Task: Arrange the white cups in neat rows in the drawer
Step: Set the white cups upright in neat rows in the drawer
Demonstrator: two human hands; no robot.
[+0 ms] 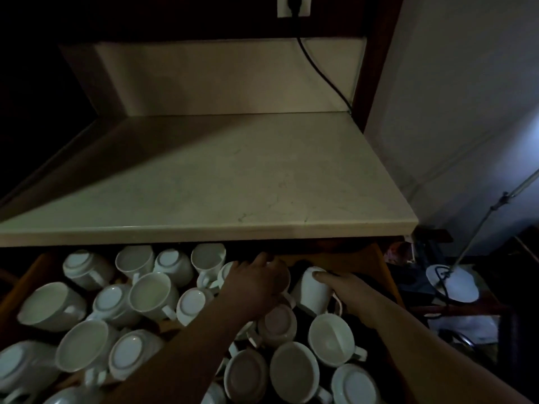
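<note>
The right hand [347, 287] is wrapped around an upside-down white cup [313, 290] at the drawer's [385, 269] far right. The left hand [256, 284], just beside it, lies curled over more cups; whether it grips one I cannot tell. Better to stand that cup squarely in the bare corner beyond the hands, handle turned like its neighbours'. The jumbled cups [151, 293] left of the hands wait. No writing readable.

Pale countertop [221, 182] spans the middle; wall socket [293, 5] is mounted above its far edge; black cable [318, 68] runs from the socket down to its back right corner; white lamp [452, 287] lies right of it, lower down.
</note>
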